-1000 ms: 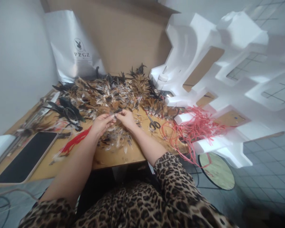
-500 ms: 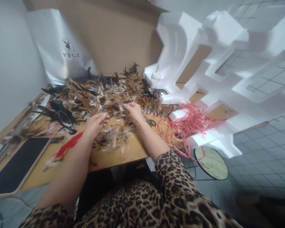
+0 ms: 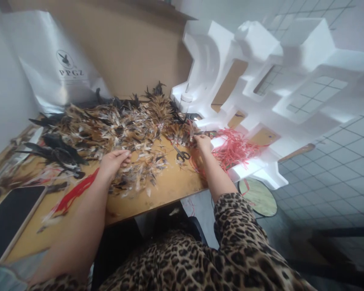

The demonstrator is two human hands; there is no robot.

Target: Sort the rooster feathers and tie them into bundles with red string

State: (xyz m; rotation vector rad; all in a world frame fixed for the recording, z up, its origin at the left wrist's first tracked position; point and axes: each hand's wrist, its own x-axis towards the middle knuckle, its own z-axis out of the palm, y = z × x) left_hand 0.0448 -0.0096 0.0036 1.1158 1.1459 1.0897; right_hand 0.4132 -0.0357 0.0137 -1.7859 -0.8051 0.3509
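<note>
The person has spotty sleeves (image 3: 236,218). A black phone (image 3: 12,220) lies at the near left of the worktop (image 3: 172,188), partly cut off by the edge of the view. Red strips (image 3: 75,194) lie beside the left arm.

The left hand (image 3: 111,163) is over the small loose feathers (image 3: 142,173), near the front of the worktop. Its fingers curl in and the thumb is close to them. I cannot tell if something tiny is between them.

Scissors (image 3: 180,153) lie between the two hands, with no hand on them. Shiny black feathers (image 3: 59,151) lie to the left.

The right hand (image 3: 203,143) is well apart from the left one, at the right end of the big feather pile (image 3: 115,127). Its fingers are bent close together. It is blurry there, so the fingertips may be pinching a few feathers or just touching them. This looks like a bit of sorting or placing feathers. Work there calls for a soft, small pinch, kept clear of the pink strings (image 3: 239,147) just beside the hand.

The big pile spreads across the back of the worktop. Behind it are white foam (image 3: 200,52), a silver bag (image 3: 60,89) and a brown board (image 3: 133,48).
</note>
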